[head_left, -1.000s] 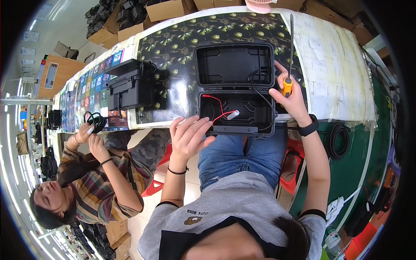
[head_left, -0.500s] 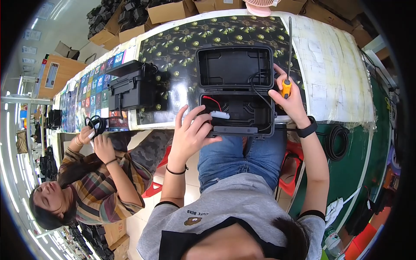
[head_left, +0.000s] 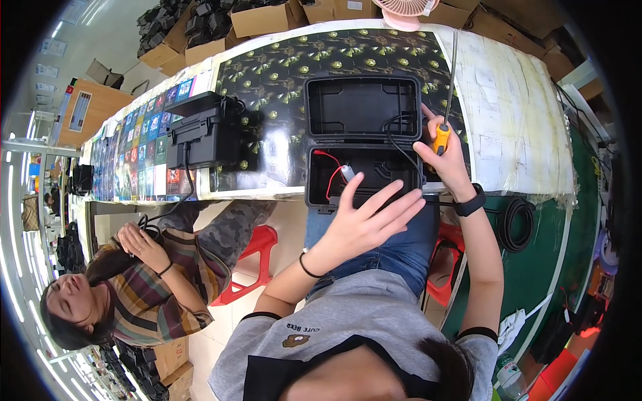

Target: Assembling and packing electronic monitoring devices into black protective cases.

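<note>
Head view: one open black case [head_left: 364, 139] sits at the near edge of one table [head_left: 511, 120]. Step in hand appears to be wire handling inside it; the next move would call for keeping two visible red leads [head_left: 331, 182] and one white connector [head_left: 347, 173] untrapped. Left hand [head_left: 371, 224]: fingers spread over the case's near side, apparently gripping nothing; contact cannot be told. Right hand [head_left: 447, 157]: fingers curled around one yellow-handled screwdriver [head_left: 442, 139]. One further black case [head_left: 202, 142] stands left.
</note>
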Action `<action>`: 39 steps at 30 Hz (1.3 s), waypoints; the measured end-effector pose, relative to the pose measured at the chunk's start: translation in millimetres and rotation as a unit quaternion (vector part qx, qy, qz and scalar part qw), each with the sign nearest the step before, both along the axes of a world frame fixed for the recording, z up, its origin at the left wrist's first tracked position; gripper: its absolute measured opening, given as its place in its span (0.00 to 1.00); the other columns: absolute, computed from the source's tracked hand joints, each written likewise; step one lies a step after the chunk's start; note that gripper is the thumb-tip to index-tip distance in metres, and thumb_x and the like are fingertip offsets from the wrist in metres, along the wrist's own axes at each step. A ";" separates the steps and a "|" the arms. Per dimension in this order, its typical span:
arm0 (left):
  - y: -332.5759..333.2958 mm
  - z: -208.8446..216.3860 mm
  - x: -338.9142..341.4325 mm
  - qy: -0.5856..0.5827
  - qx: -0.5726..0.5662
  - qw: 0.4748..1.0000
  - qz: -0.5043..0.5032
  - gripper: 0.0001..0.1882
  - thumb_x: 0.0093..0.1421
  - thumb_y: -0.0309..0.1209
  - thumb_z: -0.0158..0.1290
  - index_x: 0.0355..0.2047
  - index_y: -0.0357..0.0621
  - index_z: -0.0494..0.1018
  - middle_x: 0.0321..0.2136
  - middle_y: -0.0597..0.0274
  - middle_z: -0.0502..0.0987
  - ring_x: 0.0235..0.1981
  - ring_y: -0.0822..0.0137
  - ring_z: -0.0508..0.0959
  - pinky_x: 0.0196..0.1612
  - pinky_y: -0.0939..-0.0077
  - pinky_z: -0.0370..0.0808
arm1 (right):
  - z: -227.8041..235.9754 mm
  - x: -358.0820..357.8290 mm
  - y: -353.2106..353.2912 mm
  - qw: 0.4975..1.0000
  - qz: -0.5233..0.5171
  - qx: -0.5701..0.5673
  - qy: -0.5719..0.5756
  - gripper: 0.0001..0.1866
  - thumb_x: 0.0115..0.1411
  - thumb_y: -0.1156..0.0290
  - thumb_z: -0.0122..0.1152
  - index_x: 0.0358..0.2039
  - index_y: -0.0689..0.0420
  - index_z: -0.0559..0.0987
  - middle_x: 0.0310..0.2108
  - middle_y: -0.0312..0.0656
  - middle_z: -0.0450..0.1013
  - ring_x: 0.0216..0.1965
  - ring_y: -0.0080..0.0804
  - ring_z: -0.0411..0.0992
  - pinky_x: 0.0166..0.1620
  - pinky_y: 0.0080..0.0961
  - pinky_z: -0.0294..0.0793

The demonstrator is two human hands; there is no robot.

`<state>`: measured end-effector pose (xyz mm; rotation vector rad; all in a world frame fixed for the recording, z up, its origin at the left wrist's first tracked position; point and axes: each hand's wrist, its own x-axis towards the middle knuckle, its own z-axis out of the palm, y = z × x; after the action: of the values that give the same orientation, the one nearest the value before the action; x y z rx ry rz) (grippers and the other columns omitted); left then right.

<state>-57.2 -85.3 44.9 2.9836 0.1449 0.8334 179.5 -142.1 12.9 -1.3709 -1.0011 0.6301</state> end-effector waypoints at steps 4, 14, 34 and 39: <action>1.8 -6.0 7.2 -0.023 -0.011 1.000 0.010 0.27 0.54 0.43 0.60 0.57 0.61 0.75 0.57 0.79 0.73 0.52 0.74 0.74 0.65 0.54 0.58 | 4.7 -1.2 -1.5 0.995 0.005 -0.064 0.077 0.18 0.54 0.72 0.72 0.35 0.50 0.67 0.64 0.53 0.64 0.69 0.37 0.57 0.62 0.29 0.58; -1.1 -3.2 9.6 -0.006 -0.032 0.999 0.035 0.24 0.50 0.44 0.63 0.48 0.54 0.78 0.45 0.76 0.79 0.39 0.78 0.77 0.54 0.68 0.67 | 7.1 -2.4 -3.4 0.998 0.012 -0.033 0.043 0.18 0.54 0.74 0.72 0.34 0.50 0.67 0.59 0.51 0.67 0.72 0.42 0.52 0.64 0.33 0.55; 23.9 -9.2 42.6 -0.060 -0.010 0.998 0.009 0.13 0.46 0.43 0.64 0.24 0.57 0.71 0.29 0.77 0.73 0.28 0.75 0.75 0.31 0.79 0.73 | 22.1 6.1 -8.3 0.993 0.002 0.076 -0.093 0.23 0.49 0.83 0.72 0.32 0.51 0.64 0.68 0.56 0.59 0.63 0.27 0.65 0.33 0.09 0.71; 25.2 -15.6 39.5 -0.080 -0.005 0.997 -0.005 0.13 0.45 0.43 0.64 0.23 0.56 0.71 0.26 0.76 0.72 0.27 0.74 0.74 0.30 0.80 0.73 | 18.6 11.0 -19.1 0.997 -0.038 0.044 0.046 0.19 0.53 0.81 0.70 0.29 0.51 0.65 0.59 0.54 0.70 0.59 0.29 0.68 0.35 0.10 0.71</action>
<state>-17.8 -60.1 29.3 2.8898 0.1290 1.0634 190.5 -161.2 31.5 -1.2858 -0.8882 0.5800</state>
